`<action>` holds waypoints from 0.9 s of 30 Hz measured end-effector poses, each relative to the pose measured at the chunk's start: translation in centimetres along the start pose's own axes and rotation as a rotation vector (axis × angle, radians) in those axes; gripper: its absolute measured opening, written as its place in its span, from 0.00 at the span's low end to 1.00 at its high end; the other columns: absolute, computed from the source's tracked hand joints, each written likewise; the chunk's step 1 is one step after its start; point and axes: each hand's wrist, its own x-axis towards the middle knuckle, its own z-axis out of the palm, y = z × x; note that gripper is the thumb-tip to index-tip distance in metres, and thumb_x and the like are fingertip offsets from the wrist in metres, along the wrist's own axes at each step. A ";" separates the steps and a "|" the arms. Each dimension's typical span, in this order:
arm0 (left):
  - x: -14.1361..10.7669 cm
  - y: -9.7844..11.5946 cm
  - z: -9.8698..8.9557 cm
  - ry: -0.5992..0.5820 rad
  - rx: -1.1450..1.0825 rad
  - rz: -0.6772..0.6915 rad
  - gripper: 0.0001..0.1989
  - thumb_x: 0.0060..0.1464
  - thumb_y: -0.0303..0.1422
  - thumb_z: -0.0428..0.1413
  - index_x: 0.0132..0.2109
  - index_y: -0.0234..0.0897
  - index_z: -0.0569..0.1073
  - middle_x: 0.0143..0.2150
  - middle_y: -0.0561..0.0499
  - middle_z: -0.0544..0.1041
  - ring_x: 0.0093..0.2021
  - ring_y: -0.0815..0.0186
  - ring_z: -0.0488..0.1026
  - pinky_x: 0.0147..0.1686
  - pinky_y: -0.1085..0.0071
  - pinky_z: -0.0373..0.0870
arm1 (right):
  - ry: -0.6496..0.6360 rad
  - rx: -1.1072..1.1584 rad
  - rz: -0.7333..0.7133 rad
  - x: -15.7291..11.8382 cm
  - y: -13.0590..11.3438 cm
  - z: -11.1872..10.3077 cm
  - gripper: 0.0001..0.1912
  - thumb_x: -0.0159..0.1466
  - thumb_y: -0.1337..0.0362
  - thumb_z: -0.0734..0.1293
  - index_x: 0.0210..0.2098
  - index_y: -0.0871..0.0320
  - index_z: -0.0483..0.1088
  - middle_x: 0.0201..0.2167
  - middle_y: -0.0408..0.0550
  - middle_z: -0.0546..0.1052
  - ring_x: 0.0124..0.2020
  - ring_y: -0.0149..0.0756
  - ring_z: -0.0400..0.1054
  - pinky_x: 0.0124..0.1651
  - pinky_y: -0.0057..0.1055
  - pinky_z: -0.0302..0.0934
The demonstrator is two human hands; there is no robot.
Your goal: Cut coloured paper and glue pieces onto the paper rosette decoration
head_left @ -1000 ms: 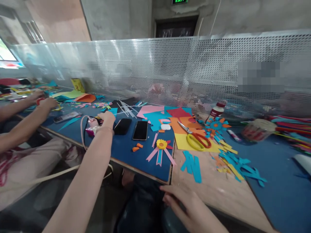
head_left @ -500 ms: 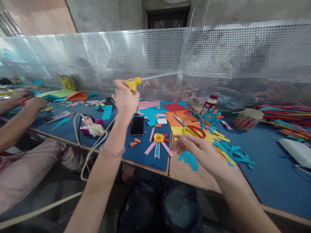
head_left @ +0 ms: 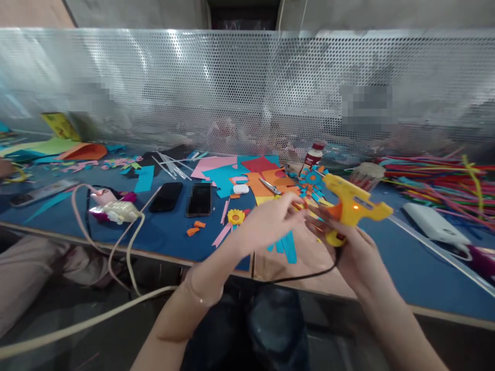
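My right hand (head_left: 358,252) is wrapped round a yellow hot glue gun (head_left: 353,201) whose small orange light glows. A long clear glue stick (head_left: 441,252) runs from the gun's rear toward the right edge, and a black cord hangs below. Close by, my left hand (head_left: 266,224) reaches rightward with thumb and fingers apart, nothing visible in it. Under its wrist side lies a yellow paper flower (head_left: 235,217) with pink ribbon tails, partly covered. Blue paper strips (head_left: 288,248) lie below the left fingers. Scissors (head_left: 269,186) rest behind, their handles mostly hidden.
Two phones (head_left: 166,197) (head_left: 199,199), a white earbud case (head_left: 241,189) and coloured paper (head_left: 216,170) lie on the table. A power strip (head_left: 116,211) with cables is left. A bottle (head_left: 314,156), pipe cleaners (head_left: 429,180) and a white power bank (head_left: 435,223) stand or lie right.
The glue gun has passed from my left hand to my right and moved from upper middle to the right. My left hand has come down and right, over the flower. The view has shifted rightward.
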 end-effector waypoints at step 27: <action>2.5 -6.6 -4.6 -0.330 -0.238 -0.182 0.28 0.44 0.34 0.62 0.53 0.35 0.66 0.36 0.50 0.74 0.34 0.65 0.73 0.32 0.71 0.67 | -0.172 -0.300 0.209 -3.7 -1.0 -4.9 0.20 0.54 0.59 0.71 0.44 0.60 0.71 0.14 0.39 0.66 0.12 0.24 0.54 0.15 0.22 0.49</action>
